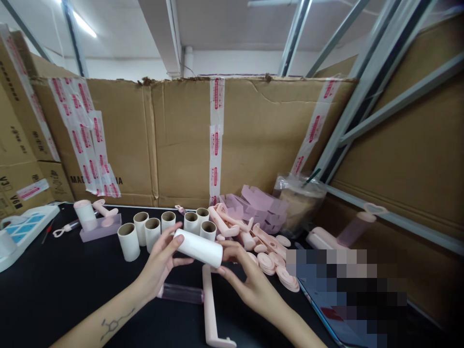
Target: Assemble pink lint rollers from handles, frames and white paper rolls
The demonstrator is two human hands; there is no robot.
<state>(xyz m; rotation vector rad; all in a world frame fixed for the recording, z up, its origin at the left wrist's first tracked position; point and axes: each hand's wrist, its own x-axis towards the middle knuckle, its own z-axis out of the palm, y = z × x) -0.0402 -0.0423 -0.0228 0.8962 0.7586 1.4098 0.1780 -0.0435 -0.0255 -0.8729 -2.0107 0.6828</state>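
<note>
A white lint roller refill (198,247) is held between my two hands, lying sideways and tilted down to the right. My left hand (165,261) grips its left end with thumb and fingers. The fingers of my right hand (242,270) close on its right end. Below the roll lies a pink L-shaped handle (209,307) on the black table. A see-through purplish tube (183,293) lies beside that handle, partly hidden by my left wrist. Several upright white rolls (128,241) with cardboard cores stand just behind my hands.
Behind the rolls are piled pink handles (226,222), pink round caps (266,262) and purple plastic pieces (263,205). A purple tray (101,229) stands left, near a white-and-blue case (31,227). A phone (326,309) lies right. Cardboard (181,145) walls the back.
</note>
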